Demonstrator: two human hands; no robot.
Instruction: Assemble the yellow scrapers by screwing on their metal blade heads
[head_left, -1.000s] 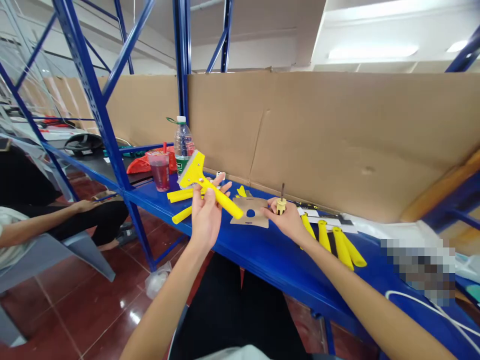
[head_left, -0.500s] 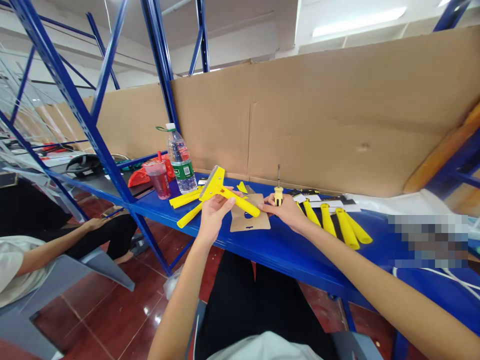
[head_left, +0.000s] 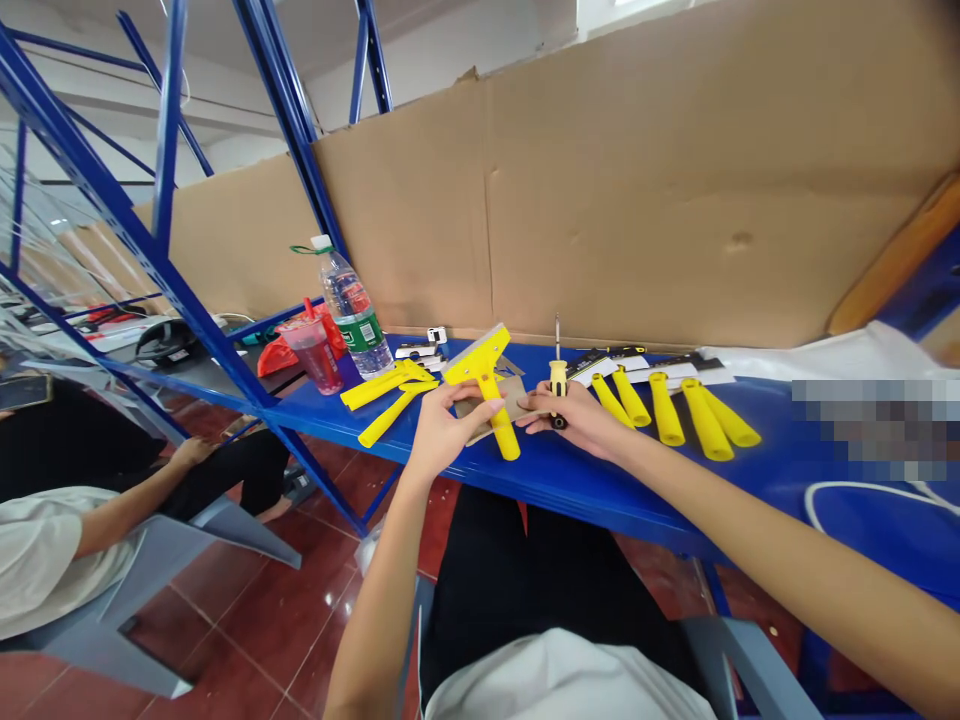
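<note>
My left hand (head_left: 448, 425) is closed on a yellow scraper (head_left: 495, 418), its wide metal-edged head up and its handle slanting down toward me. Behind the handle, between my hands, is a brown cardboard card (head_left: 516, 392), partly hidden and tilted. In my right hand (head_left: 574, 408), a screwdriver (head_left: 558, 376) with a pale yellow and black handle stands shaft upward. The thumb and fingertips of that hand meet at the card's right edge. Yellow scraper parts (head_left: 386, 418) lie left of my left hand, and several yellow handles (head_left: 667, 412) lie right of my right hand.
A water bottle (head_left: 352, 315) and a cup of red drink (head_left: 315, 355) stand at the left on the blue shelf (head_left: 592, 490). Blade packs (head_left: 645, 368) lie against the cardboard wall (head_left: 637, 200). Another person's arm (head_left: 142, 497) is at far left, beside a blue upright (head_left: 202, 310).
The scraper has swung more upright, its head moving right and its handle end dropping. The card has lifted and tilted between my hands. My view has shifted slightly.
</note>
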